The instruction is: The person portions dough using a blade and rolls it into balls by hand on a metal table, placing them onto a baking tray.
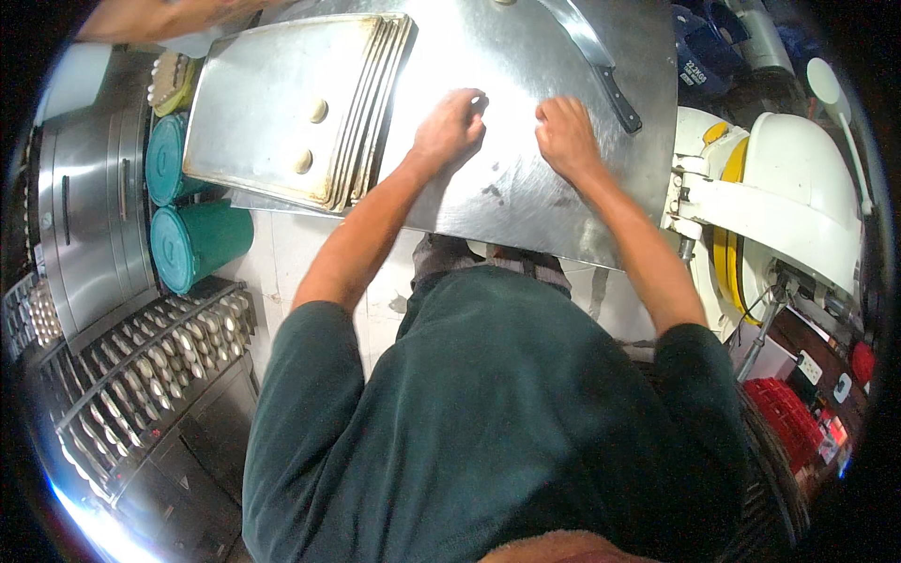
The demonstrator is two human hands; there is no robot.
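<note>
Both of my hands are over the steel table (pixel 469 56). My left hand (pixel 450 129) is curled, its thumb and fingers drawn in, near the right side of a stack of baking trays (pixel 249 94). On the top tray lie two small pale dough balls (pixel 317 111), one nearer to me than the other. My right hand (pixel 568 141) is closed in a loose fist, a little left of a large knife (pixel 615 94) with a black handle. What either hand has in its fingers, if anything, is hidden.
Another person's arm (pixel 150 21) reaches in at the far left. Green lidded bins (pixel 178 249) and a rack of pale dough pieces (pixel 169 352) stand on the left. A white and yellow machine (pixel 770 206) stands right of the table. A pale round piece (pixel 505 2) sits at the far edge.
</note>
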